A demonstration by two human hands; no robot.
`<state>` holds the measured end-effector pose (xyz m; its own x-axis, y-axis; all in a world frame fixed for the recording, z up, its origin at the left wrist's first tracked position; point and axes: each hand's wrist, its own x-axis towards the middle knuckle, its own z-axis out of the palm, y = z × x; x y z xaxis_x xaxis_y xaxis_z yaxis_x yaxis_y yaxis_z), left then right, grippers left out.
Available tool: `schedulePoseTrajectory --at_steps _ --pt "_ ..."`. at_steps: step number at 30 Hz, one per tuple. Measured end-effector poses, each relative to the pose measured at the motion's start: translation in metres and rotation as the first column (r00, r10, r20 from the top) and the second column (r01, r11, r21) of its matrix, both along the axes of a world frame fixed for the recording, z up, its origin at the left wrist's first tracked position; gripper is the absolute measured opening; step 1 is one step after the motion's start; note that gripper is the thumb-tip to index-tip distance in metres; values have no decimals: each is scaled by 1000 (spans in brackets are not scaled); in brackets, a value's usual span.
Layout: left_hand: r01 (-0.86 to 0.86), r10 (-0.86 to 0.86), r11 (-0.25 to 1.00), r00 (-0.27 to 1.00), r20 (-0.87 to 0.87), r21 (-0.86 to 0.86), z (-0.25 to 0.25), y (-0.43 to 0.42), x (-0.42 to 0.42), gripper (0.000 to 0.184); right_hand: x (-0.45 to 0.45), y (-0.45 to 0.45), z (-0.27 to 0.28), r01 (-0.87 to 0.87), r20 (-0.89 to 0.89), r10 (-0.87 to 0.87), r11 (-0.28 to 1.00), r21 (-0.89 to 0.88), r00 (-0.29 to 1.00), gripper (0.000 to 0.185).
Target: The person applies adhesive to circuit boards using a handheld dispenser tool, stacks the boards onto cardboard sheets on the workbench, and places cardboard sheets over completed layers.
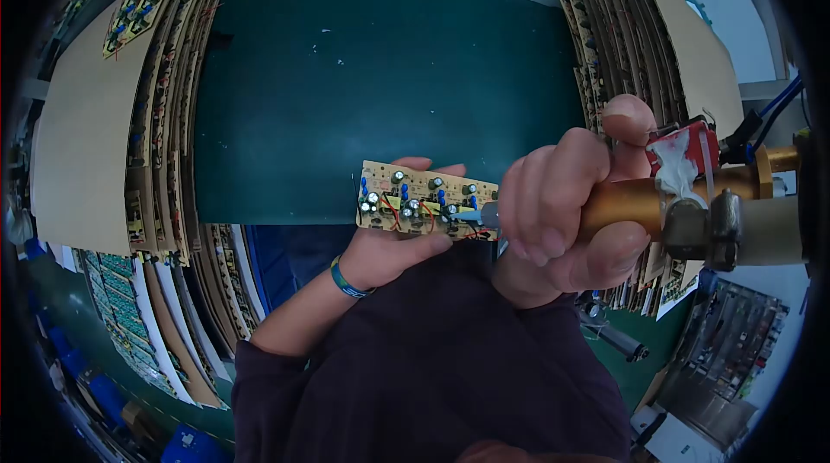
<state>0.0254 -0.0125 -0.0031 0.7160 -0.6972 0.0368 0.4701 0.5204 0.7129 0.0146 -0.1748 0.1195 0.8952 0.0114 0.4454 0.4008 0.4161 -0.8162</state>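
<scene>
A tan circuit board [389, 217] with blue parts, round capacitors and red wires is held over the near edge of the green table. My left hand [386, 254] grips it from below, thumb along the near edge and fingertips showing behind the far edge. In my right hand [575, 195] is a gold-coloured cylindrical tool [635, 204], its fingers wrapped round the body. The tool's light-blue nozzle [471, 216] points left and reaches over the board's right half; whether it touches a part cannot be made out. The board's right end is partly hidden by the nozzle and my right hand.
The green table [363, 74] spreads ahead. Stacks of boards and cardboard [91, 134] stand at the left, more stacks [622, 48] at the right. Greenish boards [117, 307] lie lower left. Blue cables [782, 100] and a pale hose [769, 229] run at the right.
</scene>
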Motion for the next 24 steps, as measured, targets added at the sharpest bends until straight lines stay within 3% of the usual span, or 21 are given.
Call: schedulePoseTrajectory --at_steps 15,18,24 --pt "4 -4 1000 1000 -9 13 -2 -5 0 73 3 8 0 11 50 -13 999 46 999 67" --pt "-9 1 986 999 54 164 5 -5 -1 72 4 9 0 4 56 -7 999 49 998 67" --pt "36 -63 972 992 108 234 10 -4 0 72 6 13 -1 -8 60 5 999 52 998 67"
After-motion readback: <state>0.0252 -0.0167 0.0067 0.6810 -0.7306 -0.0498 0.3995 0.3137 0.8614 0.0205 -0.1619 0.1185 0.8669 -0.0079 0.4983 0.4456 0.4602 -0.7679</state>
